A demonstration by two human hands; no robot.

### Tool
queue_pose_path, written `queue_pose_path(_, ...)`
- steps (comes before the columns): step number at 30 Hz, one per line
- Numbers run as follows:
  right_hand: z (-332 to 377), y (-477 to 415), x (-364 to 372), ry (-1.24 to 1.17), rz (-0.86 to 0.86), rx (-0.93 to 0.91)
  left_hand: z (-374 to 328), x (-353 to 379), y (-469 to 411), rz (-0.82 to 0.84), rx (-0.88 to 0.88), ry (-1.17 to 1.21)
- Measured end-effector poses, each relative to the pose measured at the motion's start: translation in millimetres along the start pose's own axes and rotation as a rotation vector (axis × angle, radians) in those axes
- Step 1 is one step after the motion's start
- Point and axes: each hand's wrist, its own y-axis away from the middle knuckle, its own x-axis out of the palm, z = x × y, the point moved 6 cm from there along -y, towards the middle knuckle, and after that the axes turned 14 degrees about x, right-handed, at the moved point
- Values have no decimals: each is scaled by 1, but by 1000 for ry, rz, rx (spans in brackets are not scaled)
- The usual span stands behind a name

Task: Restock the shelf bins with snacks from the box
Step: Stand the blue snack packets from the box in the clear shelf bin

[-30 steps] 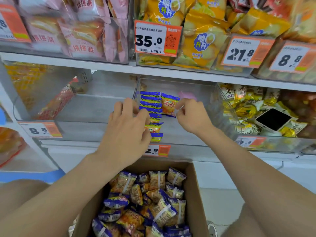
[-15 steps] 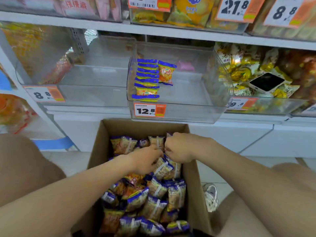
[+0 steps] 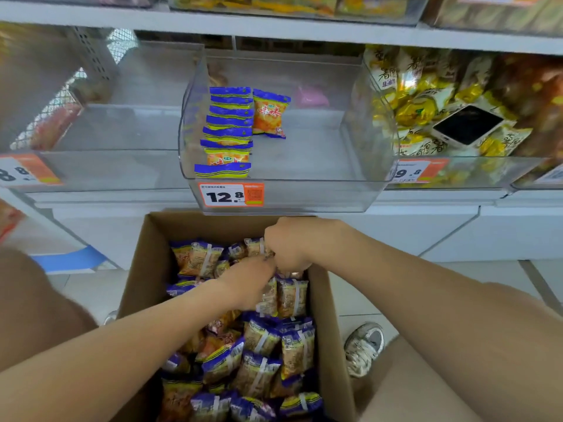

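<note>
A brown cardboard box [image 3: 143, 269] on the floor holds several small blue-and-orange snack packets [image 3: 262, 339]. Both hands are down inside its far end. My right hand [image 3: 289, 245] has its fingers curled round a packet [image 3: 254, 246] near the box's far wall. My left hand [image 3: 249, 278] lies just below it among the packets; its fingers are blurred and partly hidden. Above the box, the clear shelf bin [image 3: 359, 190] tagged 12.8 holds a row of packets [image 3: 228, 129] along its left side and one packet [image 3: 269, 117] beside the row.
A clear bin [image 3: 100, 172] stands to the left. The bin on the right [image 3: 475, 172] is full of yellow packets with a phone [image 3: 466, 124] lying on top. A higher shelf [image 3: 274, 28] runs above. My shoe [image 3: 364, 345] is right of the box.
Both hands came down from the shelf bin into the box one second ago. Since half a second ago they have stayed among the packets at the far end, the camera closer.
</note>
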Motion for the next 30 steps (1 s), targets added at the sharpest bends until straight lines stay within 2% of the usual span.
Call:
queue_pose_path(4,-23,4,6,-146,-9,-63,7,-42,21,-210,-215,344)
queue_pose_path(7,-38,17,8,-282,16,-91,11,-71,53,-324,-359,689)
queue_pose_path(9,-33,26,-10,-364,-99,-169,7,-91,72,-393,-408,869)
queue_pose_path(11,-24,38,-38,-498,-242,-238,-3,-114,88,-460,-405,997)
queue_pose_path(14,-27,59,-80,-540,-409,-192,-17,-145,108,-539,-327,1047)
queue_pose_path(16,-34,69,-98,-637,-386,-156,-20,-164,121,-636,-277,1062)
queue_pose_path(18,-39,74,-108,-872,-269,-152,-23,-182,131,-774,-154,1099)
queue_pose_path(21,-41,74,-115,-1110,-157,-103,-29,-198,138,-838,29,1034)
queue_pose_path(26,-48,58,-114,-1477,-62,-38,-21,-206,132,-935,93,899)
queue_pose_path(28,-53,53,-114,-1573,-69,-7,-17,-213,132,-1001,84,650)
queue_pose_path(30,-69,38,-117,-1551,-184,122,-10,-218,134,-1043,-19,219)
